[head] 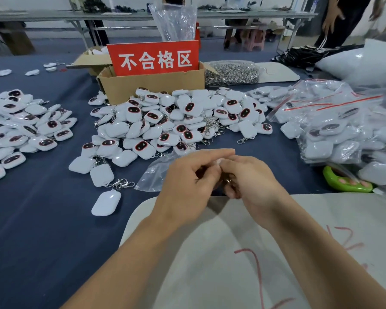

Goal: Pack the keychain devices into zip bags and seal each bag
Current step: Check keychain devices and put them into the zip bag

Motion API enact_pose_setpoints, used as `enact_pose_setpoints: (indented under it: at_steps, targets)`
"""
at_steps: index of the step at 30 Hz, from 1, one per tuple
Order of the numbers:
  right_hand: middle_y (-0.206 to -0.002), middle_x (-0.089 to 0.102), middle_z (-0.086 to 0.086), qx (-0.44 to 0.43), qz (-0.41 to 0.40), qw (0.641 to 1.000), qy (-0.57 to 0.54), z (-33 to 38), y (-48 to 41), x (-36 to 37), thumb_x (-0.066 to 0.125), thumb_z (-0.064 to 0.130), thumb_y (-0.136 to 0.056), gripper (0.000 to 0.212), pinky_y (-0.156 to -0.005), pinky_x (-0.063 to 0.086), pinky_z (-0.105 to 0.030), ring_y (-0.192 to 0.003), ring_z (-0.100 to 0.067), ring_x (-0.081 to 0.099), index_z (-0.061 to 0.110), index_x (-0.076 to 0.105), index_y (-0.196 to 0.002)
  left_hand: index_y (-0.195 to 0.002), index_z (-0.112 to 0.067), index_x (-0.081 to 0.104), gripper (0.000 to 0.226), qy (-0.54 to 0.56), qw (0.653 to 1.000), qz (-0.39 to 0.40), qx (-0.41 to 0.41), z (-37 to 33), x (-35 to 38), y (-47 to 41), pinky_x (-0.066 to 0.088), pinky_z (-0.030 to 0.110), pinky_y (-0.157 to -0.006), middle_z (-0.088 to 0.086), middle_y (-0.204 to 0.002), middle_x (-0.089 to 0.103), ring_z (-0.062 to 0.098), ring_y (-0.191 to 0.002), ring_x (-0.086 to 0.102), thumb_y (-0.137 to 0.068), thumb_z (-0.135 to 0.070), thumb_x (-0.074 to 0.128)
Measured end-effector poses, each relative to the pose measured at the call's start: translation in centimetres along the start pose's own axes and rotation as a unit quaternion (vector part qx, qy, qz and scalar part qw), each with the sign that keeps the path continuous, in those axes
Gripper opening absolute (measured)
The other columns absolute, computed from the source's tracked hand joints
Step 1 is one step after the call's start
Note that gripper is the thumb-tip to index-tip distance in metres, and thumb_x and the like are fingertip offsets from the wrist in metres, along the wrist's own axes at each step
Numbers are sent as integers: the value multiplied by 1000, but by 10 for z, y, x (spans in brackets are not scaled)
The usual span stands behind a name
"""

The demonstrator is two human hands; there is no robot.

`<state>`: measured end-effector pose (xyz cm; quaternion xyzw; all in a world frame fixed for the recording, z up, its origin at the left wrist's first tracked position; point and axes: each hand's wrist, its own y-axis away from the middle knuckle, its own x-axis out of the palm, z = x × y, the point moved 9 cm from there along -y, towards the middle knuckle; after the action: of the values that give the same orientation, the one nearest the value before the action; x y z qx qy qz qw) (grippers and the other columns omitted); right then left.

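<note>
My left hand (187, 181) and my right hand (252, 177) meet at the table's centre, fingers curled together around a small white item (218, 162) that my fingers mostly hide. Under and behind the hands lies a clear zip bag (153, 175) on the blue cloth. A big heap of white keychain devices (176, 121) with dark oval faces sits just beyond. Another heap of keychain devices (20, 130) spreads at the left. At the right is a pile of bagged devices (334, 134) in clear bags with red zip lines.
A cardboard box (152, 85) with a red sign stands behind the centre heap, beside a bag of metal clasps (232, 73). A green object (343, 181) lies at the right. A white sheet (232, 253) with red marks covers the near edge. A person (343, 18) stands far right.
</note>
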<state>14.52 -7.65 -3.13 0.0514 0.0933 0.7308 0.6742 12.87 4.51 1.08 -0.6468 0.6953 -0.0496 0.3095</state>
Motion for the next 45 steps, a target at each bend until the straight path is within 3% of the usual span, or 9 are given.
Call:
enact_pose_setpoints:
  at_steps: [4,10,15,18,22,25,28,32,45]
  targets:
    - [-77,77,-6,-24,-26,999,-30,4,2,-7,58,7,-92,22,-43,31,-21,-44,-17,40,15,79,-93,-105,-42,79,40,112,984,-122,-68,14,-27,-4,48,13,-66,-11,-73,68,14,-66,58,-93,-11,58]
    - [-88,80,-5,-99,-112,983,-107,18,7,-32,63,2,-88,28,-47,37,-15,-52,-16,57,20,82,-82,-95,-36,82,44,210,922,-295,-137,37,-80,-1,42,12,-56,-13,-64,57,3,-57,44,-96,2,59]
    - [-83,80,-2,-61,-120,991,-26,6,1,-29,63,5,-87,26,-61,41,-24,-56,-16,59,22,81,-80,-105,-30,79,35,176,911,-365,-75,13,-119,-6,43,15,-63,-14,-68,58,4,-63,45,-100,-4,56]
    - [-78,79,3,-50,-126,990,41,-2,-2,-22,68,10,-85,24,-64,50,-23,-58,-11,63,30,80,-79,-114,-32,74,31,38,918,-394,24,-21,-134,-4,46,16,-78,-14,-97,71,0,-82,59,-101,-13,54]
    - [-70,75,11,-80,-124,978,150,-1,-6,-7,65,9,-87,25,-49,46,-13,-58,-14,64,29,77,-80,-110,-10,73,28,-206,915,-309,156,-48,-93,5,47,28,-81,3,-91,62,10,-90,58,-100,0,49]
    - [-69,75,10,-88,-125,973,173,0,-7,-6,63,8,-86,27,-54,49,-17,-64,-17,67,30,77,-80,-123,-8,73,36,-261,945,-166,105,-29,-47,3,51,35,-81,0,-86,57,22,-86,57,-96,4,52]
    - [-67,74,10,-87,-122,976,158,0,-6,-10,66,9,-86,26,-51,45,-13,-59,-6,63,32,78,-78,-124,-18,72,36,-176,933,-308,65,-31,-94,1,40,9,-79,-12,-85,55,1,-82,53,-99,-3,51]
    - [-68,74,12,-81,-121,974,172,-1,-8,-6,65,9,-86,27,-51,48,-15,-57,-10,63,31,77,-77,-122,-32,66,35,-102,897,-428,52,-25,-150,5,41,9,-81,-22,-97,61,-7,-88,58,-102,-11,48]
    - [-71,75,9,-111,-145,965,191,1,-8,-7,62,7,-88,31,-54,51,-18,-63,-17,66,33,76,-79,-121,-14,73,30,-100,929,-356,1,-19,-107,4,39,5,-80,-7,-100,65,-7,-89,58,-104,-3,51]
